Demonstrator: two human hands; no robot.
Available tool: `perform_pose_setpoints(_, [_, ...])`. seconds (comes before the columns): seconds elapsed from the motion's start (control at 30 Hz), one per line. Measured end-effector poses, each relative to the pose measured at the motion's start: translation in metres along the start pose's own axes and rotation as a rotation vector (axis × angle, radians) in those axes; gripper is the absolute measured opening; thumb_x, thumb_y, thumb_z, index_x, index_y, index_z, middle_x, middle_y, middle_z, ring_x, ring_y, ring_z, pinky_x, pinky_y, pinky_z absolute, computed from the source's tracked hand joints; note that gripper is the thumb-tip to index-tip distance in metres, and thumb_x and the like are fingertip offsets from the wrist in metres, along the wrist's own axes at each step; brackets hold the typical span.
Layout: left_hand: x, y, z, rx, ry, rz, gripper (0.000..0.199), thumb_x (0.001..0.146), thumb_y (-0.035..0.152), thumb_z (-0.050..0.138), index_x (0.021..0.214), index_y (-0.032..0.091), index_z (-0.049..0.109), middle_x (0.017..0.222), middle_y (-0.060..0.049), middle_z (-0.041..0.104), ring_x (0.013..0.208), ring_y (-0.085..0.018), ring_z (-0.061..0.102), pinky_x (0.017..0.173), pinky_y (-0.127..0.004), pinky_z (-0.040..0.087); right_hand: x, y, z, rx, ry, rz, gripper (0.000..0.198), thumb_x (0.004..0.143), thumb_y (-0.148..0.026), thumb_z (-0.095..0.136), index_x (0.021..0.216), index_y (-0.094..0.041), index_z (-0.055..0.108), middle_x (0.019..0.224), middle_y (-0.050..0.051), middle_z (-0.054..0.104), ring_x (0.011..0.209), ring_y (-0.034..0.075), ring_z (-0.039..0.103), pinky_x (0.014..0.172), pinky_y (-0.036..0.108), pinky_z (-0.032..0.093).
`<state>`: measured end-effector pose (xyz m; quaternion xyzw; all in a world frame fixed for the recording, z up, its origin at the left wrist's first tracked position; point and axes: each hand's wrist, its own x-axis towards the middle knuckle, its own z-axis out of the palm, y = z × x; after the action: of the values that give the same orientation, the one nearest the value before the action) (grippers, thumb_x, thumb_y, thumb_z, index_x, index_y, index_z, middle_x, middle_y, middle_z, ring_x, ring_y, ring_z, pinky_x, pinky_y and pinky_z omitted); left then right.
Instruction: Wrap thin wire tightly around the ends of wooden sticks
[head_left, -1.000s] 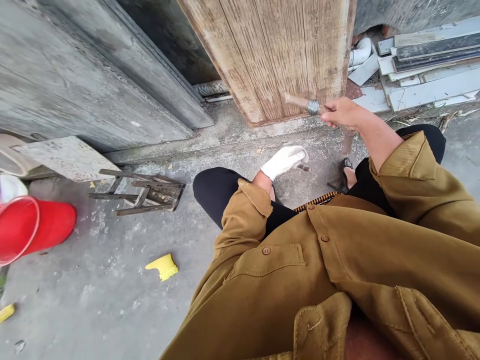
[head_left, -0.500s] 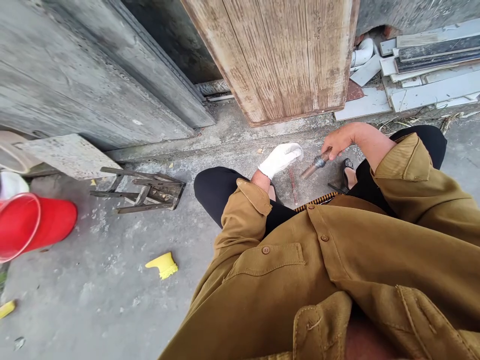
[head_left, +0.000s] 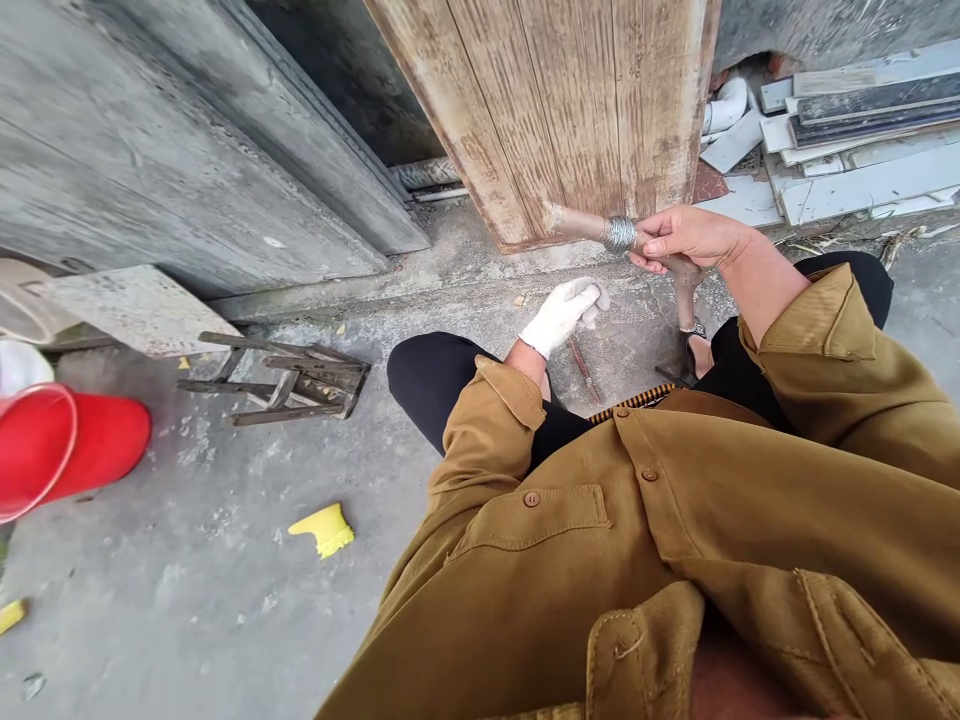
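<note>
My right hand (head_left: 686, 237), bare, is wrapped round a forked wooden stick (head_left: 581, 222) in front of my right knee. Silvery wire (head_left: 620, 234) is coiled several turns round the stick, just beyond my fingers. One branch points left over the bottom of a wooden panel; another points down towards my right shoe. My left hand (head_left: 564, 314), in a white glove, hovers lower left with its fingers curled together. Whatever may be pinched there is too small to make out. Below the glove, a thin reddish rod-like item (head_left: 583, 368) lies on the ground between my feet.
The brown slatted panel (head_left: 555, 110) leans upright ahead. White and dark boards (head_left: 862, 140) are stacked at right beside a white pipe elbow (head_left: 726, 105). To the left are a small wooden stool (head_left: 289, 380) on its side, a red bucket (head_left: 105, 440) and a yellow scrap (head_left: 326, 528).
My right hand has moved up and away from my body, turning the stick so its tip points left and its fork shows. My gloved left fingers have curled in more.
</note>
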<state>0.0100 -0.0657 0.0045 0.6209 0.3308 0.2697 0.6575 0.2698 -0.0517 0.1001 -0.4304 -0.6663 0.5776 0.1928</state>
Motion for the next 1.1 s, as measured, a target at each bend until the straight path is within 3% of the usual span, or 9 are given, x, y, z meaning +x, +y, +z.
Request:
perform_pose_setpoints(0.13, [0.000, 0.003, 0.004, 0.046, -0.020, 0.001, 0.054, 0.094, 0.067, 0.065, 0.083, 0.014, 0.065, 0.060, 0.001, 0.051, 0.053, -0.010, 0.047, 0.053, -0.022, 0.041, 0.002, 0.001, 0.007, 0.143, -0.045, -0.061, 0.051, 0.087, -0.067, 0.074, 0.081, -0.019, 0.056, 0.074, 0.001, 0.056, 0.064, 0.011, 0.049, 0.062, 0.026, 0.046])
perform_pose_setpoints(0.23, [0.000, 0.009, 0.010, 0.053, -0.034, 0.007, 0.048, 0.096, 0.059, 0.066, 0.082, 0.013, 0.066, 0.063, 0.000, 0.053, 0.054, -0.009, 0.047, 0.053, -0.021, 0.041, 0.010, 0.005, 0.014, 0.164, 0.019, -0.057, 0.044, 0.091, -0.060, 0.073, 0.083, -0.019, 0.057, 0.076, 0.001, 0.058, 0.062, 0.010, 0.050, 0.059, 0.025, 0.047])
perform_pose_setpoints(0.4, [0.001, 0.014, 0.015, 0.097, -0.026, -0.021, 0.034, 0.100, 0.040, 0.064, 0.079, 0.013, 0.064, 0.066, -0.001, 0.057, 0.053, -0.008, 0.047, 0.053, -0.021, 0.039, 0.026, 0.021, 0.019, -0.085, 0.196, 0.045, 0.024, 0.095, -0.042, 0.070, 0.104, -0.020, 0.066, 0.078, 0.001, 0.062, 0.066, 0.013, 0.055, 0.060, 0.025, 0.047])
perform_pose_setpoints(0.53, [0.000, 0.014, 0.012, 0.130, -0.038, -0.025, 0.027, 0.100, 0.025, 0.059, 0.077, 0.013, 0.064, 0.062, 0.001, 0.055, 0.051, -0.007, 0.045, 0.054, -0.020, 0.038, 0.027, 0.027, 0.014, -0.199, 0.247, 0.122, 0.036, 0.091, -0.034, 0.073, 0.124, -0.020, 0.067, 0.077, 0.000, 0.062, 0.069, 0.015, 0.057, 0.062, 0.026, 0.048])
perform_pose_setpoints(0.63, [0.000, 0.011, 0.010, 0.149, -0.101, -0.048, 0.025, 0.099, 0.024, 0.058, 0.078, 0.012, 0.066, 0.060, 0.001, 0.054, 0.051, -0.007, 0.045, 0.053, -0.020, 0.036, 0.023, 0.027, 0.011, 0.095, 0.129, 0.029, 0.037, 0.092, -0.038, 0.075, 0.121, -0.018, 0.064, 0.073, -0.001, 0.056, 0.061, 0.012, 0.050, 0.054, 0.024, 0.044])
perform_pose_setpoints(0.73, [0.001, 0.005, 0.011, 0.114, -0.133, -0.049, 0.030, 0.099, 0.035, 0.062, 0.081, 0.012, 0.067, 0.059, 0.001, 0.054, 0.052, -0.008, 0.047, 0.053, -0.020, 0.036, 0.019, 0.026, 0.012, 0.463, -0.128, -0.106, 0.041, 0.091, -0.046, 0.079, 0.110, -0.016, 0.057, 0.074, -0.002, 0.054, 0.057, 0.009, 0.046, 0.050, 0.021, 0.040])
perform_pose_setpoints(0.87, [0.001, -0.001, 0.017, -0.013, -0.131, -0.087, 0.048, 0.093, 0.060, 0.070, 0.083, 0.013, 0.069, 0.066, -0.002, 0.061, 0.056, -0.010, 0.054, 0.056, -0.022, 0.043, 0.015, 0.025, 0.013, 0.641, -0.418, -0.247, 0.044, 0.094, -0.048, 0.078, 0.106, -0.014, 0.053, 0.075, -0.003, 0.053, 0.055, 0.005, 0.045, 0.050, 0.019, 0.037])
perform_pose_setpoints(0.97, [0.000, -0.001, 0.022, -0.139, -0.146, -0.060, 0.057, 0.086, 0.069, 0.075, 0.086, 0.013, 0.070, 0.067, -0.004, 0.063, 0.058, -0.011, 0.057, 0.060, -0.024, 0.047, 0.014, 0.026, 0.010, 0.665, -0.459, -0.297, 0.041, 0.097, -0.045, 0.075, 0.109, -0.013, 0.054, 0.076, -0.004, 0.053, 0.056, 0.005, 0.046, 0.051, 0.019, 0.037])
perform_pose_setpoints(1.1, [0.001, -0.001, 0.029, -0.378, -0.049, -0.065, 0.066, 0.086, 0.077, 0.071, 0.100, 0.013, 0.071, 0.070, -0.005, 0.067, 0.063, -0.015, 0.064, 0.064, -0.028, 0.054, 0.011, 0.030, -0.001, 0.668, -0.349, -0.253, 0.043, 0.094, -0.043, 0.079, 0.112, -0.013, 0.055, 0.077, -0.004, 0.053, 0.059, 0.006, 0.048, 0.053, 0.020, 0.039])
